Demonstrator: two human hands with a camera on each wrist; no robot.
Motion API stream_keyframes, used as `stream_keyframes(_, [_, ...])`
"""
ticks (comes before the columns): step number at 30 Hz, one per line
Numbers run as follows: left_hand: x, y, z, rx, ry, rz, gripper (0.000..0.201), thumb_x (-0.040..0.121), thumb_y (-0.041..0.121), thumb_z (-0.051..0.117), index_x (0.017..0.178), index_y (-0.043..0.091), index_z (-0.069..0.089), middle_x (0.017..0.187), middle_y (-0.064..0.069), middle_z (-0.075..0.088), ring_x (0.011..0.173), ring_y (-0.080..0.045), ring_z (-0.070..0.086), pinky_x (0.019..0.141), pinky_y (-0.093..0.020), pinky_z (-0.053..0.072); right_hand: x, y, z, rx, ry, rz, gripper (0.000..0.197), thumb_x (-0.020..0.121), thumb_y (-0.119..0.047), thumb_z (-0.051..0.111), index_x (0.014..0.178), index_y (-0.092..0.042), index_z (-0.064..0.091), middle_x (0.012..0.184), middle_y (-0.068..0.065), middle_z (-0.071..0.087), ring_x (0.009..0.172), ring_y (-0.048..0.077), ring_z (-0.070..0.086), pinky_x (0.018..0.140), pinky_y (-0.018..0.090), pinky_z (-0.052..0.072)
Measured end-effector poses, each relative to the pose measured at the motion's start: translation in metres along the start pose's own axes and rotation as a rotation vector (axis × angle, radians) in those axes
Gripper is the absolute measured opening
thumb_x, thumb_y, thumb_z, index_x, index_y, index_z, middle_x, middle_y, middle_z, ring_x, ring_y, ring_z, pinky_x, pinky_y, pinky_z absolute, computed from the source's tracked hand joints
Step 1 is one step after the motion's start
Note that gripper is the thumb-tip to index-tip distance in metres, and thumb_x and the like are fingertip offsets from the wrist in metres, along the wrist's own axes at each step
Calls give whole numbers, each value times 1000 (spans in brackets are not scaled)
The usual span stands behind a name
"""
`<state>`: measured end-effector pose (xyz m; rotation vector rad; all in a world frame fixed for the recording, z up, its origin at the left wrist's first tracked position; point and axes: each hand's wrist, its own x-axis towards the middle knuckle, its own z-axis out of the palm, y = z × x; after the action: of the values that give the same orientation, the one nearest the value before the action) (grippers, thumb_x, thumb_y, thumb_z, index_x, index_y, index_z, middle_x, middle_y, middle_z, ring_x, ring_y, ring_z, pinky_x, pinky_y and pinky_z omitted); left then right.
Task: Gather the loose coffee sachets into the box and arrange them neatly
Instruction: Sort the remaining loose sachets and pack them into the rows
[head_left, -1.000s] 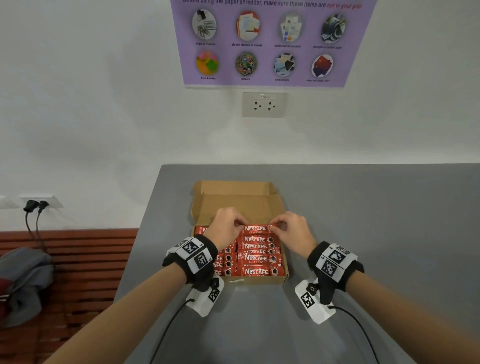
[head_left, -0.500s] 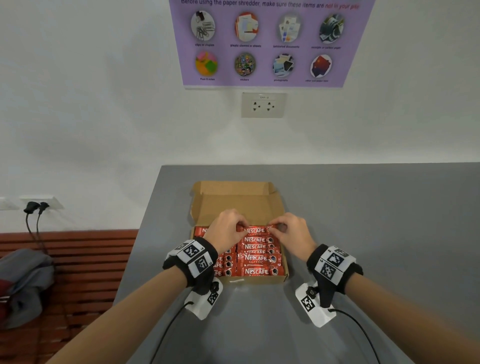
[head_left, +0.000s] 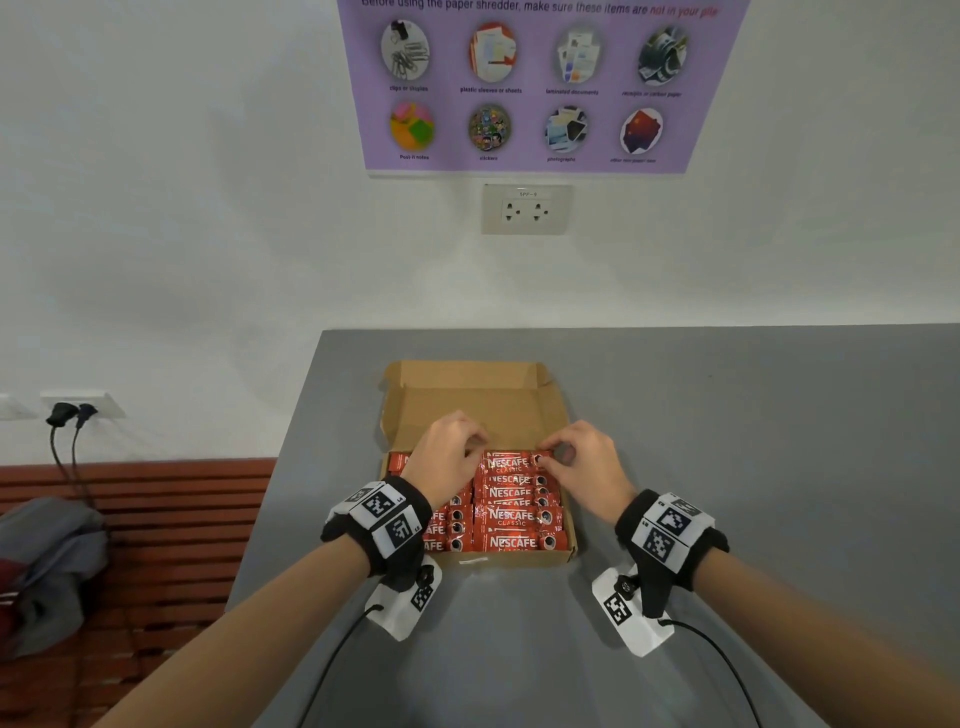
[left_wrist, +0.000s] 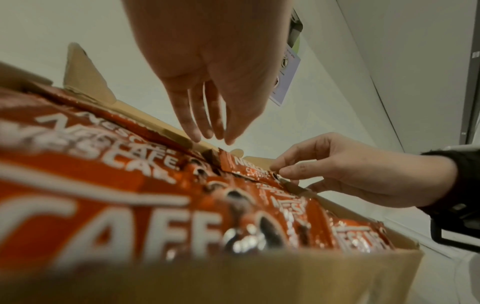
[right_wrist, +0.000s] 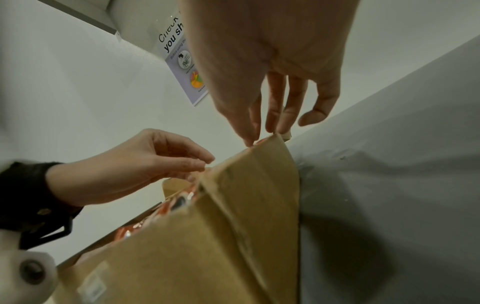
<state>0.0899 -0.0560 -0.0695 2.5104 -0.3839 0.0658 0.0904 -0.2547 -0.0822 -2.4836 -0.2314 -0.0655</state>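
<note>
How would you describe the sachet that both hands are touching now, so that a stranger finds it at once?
On the grey table stands an open cardboard box filled with red coffee sachets. Look at its right column, the row farthest from the person. That sachet lies between the left hand and the right hand, whose fingertips meet its two ends; no other sachet is handled from both ends.
</note>
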Motion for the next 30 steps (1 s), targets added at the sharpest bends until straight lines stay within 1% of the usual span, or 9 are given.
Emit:
stream_keyframes(3, [0, -1, -1, -4, -8, -32, 19, 92, 10, 55, 106, 9, 67, 112, -5, 61, 93, -9, 59, 85, -17, 48, -1, 2, 1, -9, 3, 13, 19, 84, -20, 66, 101, -11, 68, 106, 1, 56, 90, 6, 47, 79, 12, 35])
stream_keyframes(5, [-2, -1, -1, -9, -30, -26, 19, 92, 10, 55, 105, 8, 67, 111, -5, 61, 94, -11, 60, 87, -20, 50, -2, 2, 1, -17, -17, 15, 19, 83, -21, 68, 99, -11, 68, 105, 0, 55, 91, 6, 47, 82, 16, 37])
stream_keyframes(10, [-4, -1, 0, 1, -42, 4, 18, 92, 13, 56, 104, 9, 68, 111, -5, 61, 96, -10, 58, 87, -18, 47, -1, 4, 1, -26, -24, 18, 16, 82, -21, 69, 96, -12, 69, 106, 1, 56, 91, 6, 47, 83, 17, 38])
stream_keyframes(14, [-3, 0, -2, -5, -9, 7, 19, 92, 14, 55, 106, 10, 68, 110, -3, 60, 95, -10, 58, 87, -19, 48, -2, 3, 0, -28, -19, 11, 19, 83, -21, 68, 100, -12, 67, 109, 3, 56, 93, 6, 47, 85, 18, 39])
stream_keyframes(16, [-3, 1, -2, 5, -20, 15, 19, 92, 14, 54, 106, 11, 68, 111, -3, 60, 96, -10, 58, 87, -17, 47, -3, 2, 0, -32, -22, 5, 20, 83, -22, 68, 101, -13, 67, 109, 2, 56, 93, 6, 48, 85, 19, 40])
stream_keyframes(19, [-5, 1, -2, 22, -57, 25, 19, 92, 14, 54, 105, 10, 68, 113, -4, 61, 97, -9, 57, 84, -13, 42, -4, 1, 0, -42, -28, 2, 18, 83, -24, 68, 98, -14, 68, 108, 1, 55, 93, 7, 49, 84, 19, 41])
stream_keyframes(22, [-6, 1, 0, 32, -70, 28, 20, 92, 14, 54, 107, 10, 67, 116, -3, 60, 102, -10, 57, 83, -11, 38, -5, 0, -1, -48, -29, 7, 17, 82, -25, 69, 95, -14, 68, 108, 1, 55, 94, 8, 49, 84, 19, 40])
stream_keyframes(27, [-7, 2, -1, 52, -77, 47, 20, 91, 21, 57, 107, 13, 66, 113, -2, 60, 100, -9, 55, 85, -13, 40, -6, -1, -1, -51, -36, 11, 18, 83, -27, 68, 95, -14, 67, 109, 0, 54, 94, 7, 47, 84, 18, 38])
stream_keyframes(30, [-7, 4, -2, 45, -83, 44, 23, 92, 23, 55, 111, 13, 64, 114, -1, 58, 100, -8, 55, 87, -15, 43, -6, -1, -1, -32, -21, 6, 21, 83, -27, 68, 99, -14, 66, 108, 0, 54, 93, 6, 47, 83, 19, 40])
